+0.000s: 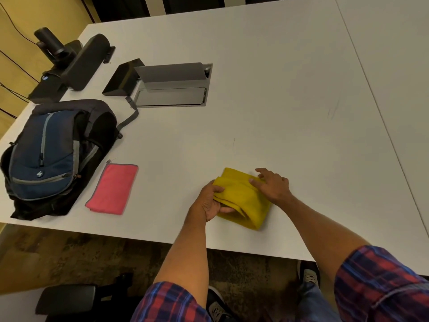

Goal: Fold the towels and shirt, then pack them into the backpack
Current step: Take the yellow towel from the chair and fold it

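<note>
I see the yellow towel (243,198) lying folded into a thick bundle near the front edge of the white table (278,89), a little right of centre. Its long axis runs diagonally, from the far-left corner down toward the near-right, where the folded layers show as stacked edges. My left hand (210,203) grips the bundle's left end, fingers curled round the layers with the thumb on top. My right hand (274,184) rests on the far-right part of the towel, fingers spread and mostly straight, pressing down rather than gripping.

Well to the left lies the pink towel (112,189), already folded into a flat rectangle; its long axis points away from me, leaning slightly right. Just beside it, further left, the blue and black backpack (51,154) lies on its back near the table's left corner, its top toward the far side (whether the main zip is undone I cannot tell).

Behind the backpack stand a black speaker bar (86,63) and an open cable hatch (171,87).
</note>
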Demonstrator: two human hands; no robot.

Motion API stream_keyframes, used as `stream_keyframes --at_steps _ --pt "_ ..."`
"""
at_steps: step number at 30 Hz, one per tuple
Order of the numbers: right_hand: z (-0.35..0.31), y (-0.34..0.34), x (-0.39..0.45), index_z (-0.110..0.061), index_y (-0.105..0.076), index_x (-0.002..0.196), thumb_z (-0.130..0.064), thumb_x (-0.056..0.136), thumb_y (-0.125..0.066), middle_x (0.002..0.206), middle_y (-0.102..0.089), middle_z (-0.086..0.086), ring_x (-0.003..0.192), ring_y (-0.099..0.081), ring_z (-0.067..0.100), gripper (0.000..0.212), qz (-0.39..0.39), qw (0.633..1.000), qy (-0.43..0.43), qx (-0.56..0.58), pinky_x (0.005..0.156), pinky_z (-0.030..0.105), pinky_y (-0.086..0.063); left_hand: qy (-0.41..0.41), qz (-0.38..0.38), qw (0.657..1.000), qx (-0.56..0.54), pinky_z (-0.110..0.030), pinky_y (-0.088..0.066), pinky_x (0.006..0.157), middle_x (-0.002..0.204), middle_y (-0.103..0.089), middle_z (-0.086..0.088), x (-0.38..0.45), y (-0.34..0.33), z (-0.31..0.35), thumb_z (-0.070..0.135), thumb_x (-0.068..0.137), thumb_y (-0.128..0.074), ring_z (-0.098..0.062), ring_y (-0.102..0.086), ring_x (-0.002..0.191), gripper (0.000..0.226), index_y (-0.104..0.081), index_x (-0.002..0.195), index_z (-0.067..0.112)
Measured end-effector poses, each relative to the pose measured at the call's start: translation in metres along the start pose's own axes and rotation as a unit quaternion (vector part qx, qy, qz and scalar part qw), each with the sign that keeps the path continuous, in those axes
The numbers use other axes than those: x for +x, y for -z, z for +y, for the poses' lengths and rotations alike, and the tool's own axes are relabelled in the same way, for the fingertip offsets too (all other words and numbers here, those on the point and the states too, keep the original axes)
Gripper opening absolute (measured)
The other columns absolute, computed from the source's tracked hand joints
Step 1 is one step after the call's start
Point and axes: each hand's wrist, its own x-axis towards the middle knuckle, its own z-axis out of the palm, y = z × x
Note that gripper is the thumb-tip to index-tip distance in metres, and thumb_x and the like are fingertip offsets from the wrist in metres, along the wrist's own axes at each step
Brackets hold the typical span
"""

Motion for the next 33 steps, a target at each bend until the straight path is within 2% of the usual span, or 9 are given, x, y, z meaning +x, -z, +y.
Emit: stream_keyframes --at_steps 4,8,11,14,18,24,27,31,33 --pt "0.002 -0.001 -0.004 -0.03 -0.044 0.145 -0.049 0.085 -0.069 0.14 -0.054 0.001 0.131 -0.049 0.025 0.068 -0.022 0.997 0.031 -0.071 0.108 0.044 -0.031 -0.014 0.026 0.998 0.05 -0.054 -0.06 0.062 0.131 -0.053 -0.02 0.002 0.005 -0.003 0.002 0.096 -0.047 -0.041 -0.059 0.1 0.031 -0.052 0.124 0.014" --pt "-0.016 -0.001 -0.005 -0.027 -0.05 0.14 -0.015 0.067 -0.062 0.136 -0.056 0.0 0.125 -0.054 0.021 0.075 -0.026 0.996 0.062 0.055 0.1 0.036 -0.043 -0.031 0.013 0.995 0.09 -0.049 -0.059 0.069 0.13 -0.055 -0.02 0.002 0.01 -0.007 0.003 0.092 -0.054 -0.04 -0.059 0.102 0.038 -0.052 0.129 0.013" --pt "-0.035 -0.002 0.004 -0.029 -0.049 0.14 0.006 0.068 -0.057 0.139 -0.055 -0.006 0.126 -0.055 0.014 0.081 -0.049 0.987 0.093 0.119 0.091 0.028 -0.049 -0.036 -0.01 0.994 0.102 -0.053 -0.057 0.079 0.127 -0.058 -0.02 -0.001 0.012 -0.008 0.013 0.073 -0.067 -0.041 -0.059 0.106 0.059 -0.054 0.131 0.014" --pt "-0.058 0.002 0.017 -0.034 -0.037 0.15 0.006 0.07 -0.058 0.15 -0.047 -0.006 0.134 -0.048 0.019 0.092 -0.128 0.982 0.131 0.045 0.102 0.036 -0.047 -0.025 -0.037 0.993 0.106 -0.053 -0.053 0.088 0.133 -0.059 -0.02 -0.002 0.013 -0.011 0.016 0.068 -0.071 -0.041 -0.057 0.111 0.077 -0.049 0.141 0.012" --pt "-0.071 0.006 0.036 -0.032 -0.029 0.154 -0.001 0.08 -0.058 0.148 -0.05 0.001 0.132 -0.049 0.027 0.086 -0.199 0.975 0.09 -0.027 0.106 0.043 -0.045 -0.02 -0.085 0.994 0.072 -0.056 -0.045 0.1 0.127 -0.062 -0.016 -0.001 0.012 -0.017 0.009 0.069 -0.065 -0.038 -0.056 0.113 0.062 -0.058 0.131 0.013" --pt "-0.054 0.015 0.049 -0.016 -0.065 0.129 -0.019 0.092 -0.063 0.128 -0.059 0.002 0.123 -0.053 0.023 0.037 -0.212 0.975 0.015 0.061 0.109 0.04 -0.042 -0.009 -0.132 0.991 0.018 -0.06 -0.039 0.105 0.134 -0.059 -0.017 0.003 0.013 -0.02 0.005 0.065 -0.07 -0.041 -0.052 0.122 0.068 -0.058 0.133 0.008" --pt "-0.039 0.019 0.051 -0.014 -0.074 0.11 -0.049 0.077 -0.074 0.116 -0.068 0.007 0.111 -0.062 0.03 0.047 -0.214 0.965 -0.047 0.141 0.102 0.044 -0.048 -0.01 -0.141 0.99 0.001 -0.059 -0.037 0.108 0.13 -0.06 -0.016 0.004 0.013 -0.02 0.004 0.068 -0.068 -0.039 -0.054 0.119 0.061 -0.059 0.129 0.008" --pt "-0.024 0.031 0.049 -0.012 -0.072 0.085 -0.039 0.077 -0.078 0.096 -0.07 0.011 0.093 -0.064 0.03 0.028 -0.21 0.953 -0.022 0.216 0.088 0.04 -0.05 -0.036 -0.147 0.988 -0.035 -0.053 -0.047 0.1 0.128 -0.064 -0.016 0.005 0.012 -0.022 0.009 0.067 -0.079 -0.036 -0.06 0.116 0.067 -0.057 0.131 0.009" --pt "-0.022 0.036 0.044 -0.011 -0.068 0.087 -0.033 0.086 -0.074 0.089 -0.067 0.011 0.085 -0.062 0.027 0.023 -0.201 0.938 0.011 0.281 0.08 0.036 -0.05 -0.04 -0.143 0.986 -0.081 -0.053 -0.049 0.099 0.131 -0.063 -0.017 0.006 0.012 -0.025 0.017 0.059 -0.093 -0.036 -0.062 0.117 0.085 -0.056 0.134 0.009"
